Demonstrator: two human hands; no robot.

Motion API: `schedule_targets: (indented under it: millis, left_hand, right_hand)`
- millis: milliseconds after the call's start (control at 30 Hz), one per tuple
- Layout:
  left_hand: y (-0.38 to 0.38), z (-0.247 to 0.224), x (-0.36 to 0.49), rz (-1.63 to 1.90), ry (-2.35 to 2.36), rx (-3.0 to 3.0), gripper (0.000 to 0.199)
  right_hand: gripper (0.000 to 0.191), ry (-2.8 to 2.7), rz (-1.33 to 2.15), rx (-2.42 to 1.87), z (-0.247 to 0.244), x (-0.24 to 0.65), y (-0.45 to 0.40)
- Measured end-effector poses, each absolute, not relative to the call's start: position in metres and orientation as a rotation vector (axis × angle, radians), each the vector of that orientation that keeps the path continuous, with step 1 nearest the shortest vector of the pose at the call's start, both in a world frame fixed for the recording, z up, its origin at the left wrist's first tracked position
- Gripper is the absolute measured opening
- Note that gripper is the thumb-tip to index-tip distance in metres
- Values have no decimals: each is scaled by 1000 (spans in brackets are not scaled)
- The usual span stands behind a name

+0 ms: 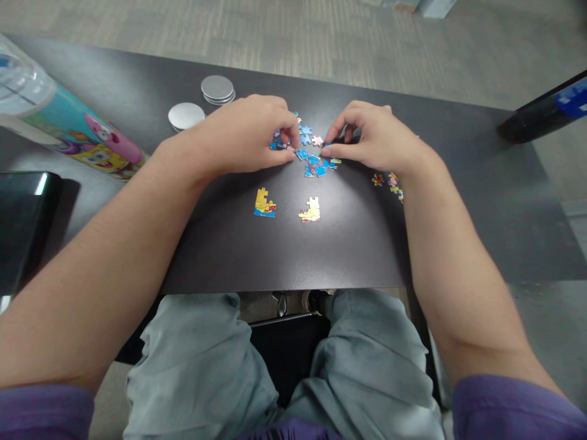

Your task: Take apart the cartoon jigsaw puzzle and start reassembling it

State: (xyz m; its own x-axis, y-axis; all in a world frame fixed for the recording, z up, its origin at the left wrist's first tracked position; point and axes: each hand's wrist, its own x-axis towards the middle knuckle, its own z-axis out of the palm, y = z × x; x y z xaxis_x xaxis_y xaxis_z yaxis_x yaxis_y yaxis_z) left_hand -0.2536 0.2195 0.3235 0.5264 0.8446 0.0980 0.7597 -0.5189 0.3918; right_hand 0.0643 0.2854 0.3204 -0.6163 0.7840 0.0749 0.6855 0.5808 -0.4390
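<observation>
- Purple sleeves (509, 400) are closest, and bare arms reach over the dark table (284, 256).
- Puzzle pieces (316, 166), mostly blue, lie in a messy pile in the middle, between the two hands.
- Left hand (263, 131) is at the pile's left side. Its thumb and fingers make a narrow pinch, but I can't tell if they hold a piece.
- Right hand (371, 134) is at the pile's right side. Its thumb and finger nearly meet by a blue bit; I can't tell if it's held.
- Done, I think: two little clumps nearer the person. The left clump (261, 203) is yellow and blue, and the pale yellow clump (313, 211) is apart from it. Each looks like a few pieces joined.
- Left to do: the pile looks mostly loose, and side pieces (393, 181) lie by the right arm. It looks like just a start.
- Farther out are silver discs (217, 87), a cartoon tube (87, 131) and a dark bottle (545, 110).
</observation>
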Motion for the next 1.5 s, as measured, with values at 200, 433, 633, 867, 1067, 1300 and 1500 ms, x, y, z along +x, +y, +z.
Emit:
schedule_targets:
  millis: [200,433,633,867,1067,1300,1500]
  left_hand:
    - [217,326,-253,433,1307,2432,33]
    - [220,321,-253,515,1291,2468,26]
    - [220,321,-252,492,1301,2477,26]
    - [220,322,-251,488,1274,2450,31]
    - [221,319,-250,485,1286,2468,29]
    - [221,319,-250,474,1260,2478,25]
    - [221,318,-249,494,1255,2478,25]
  right_hand:
    - [51,-2523,602,-1178,317,64,288]
    - [49,-2408,821,-1122,314,63,289]
    - [45,-2385,940,-1042,316,62,291]
    - [45,-2399,899,-1015,322,56,283]
    - [40,-2405,857,-958,324,52,277]
    - [38,-2409,836,-929,322,53,278]
    - [32,-2445,793,-914,325,52,275]
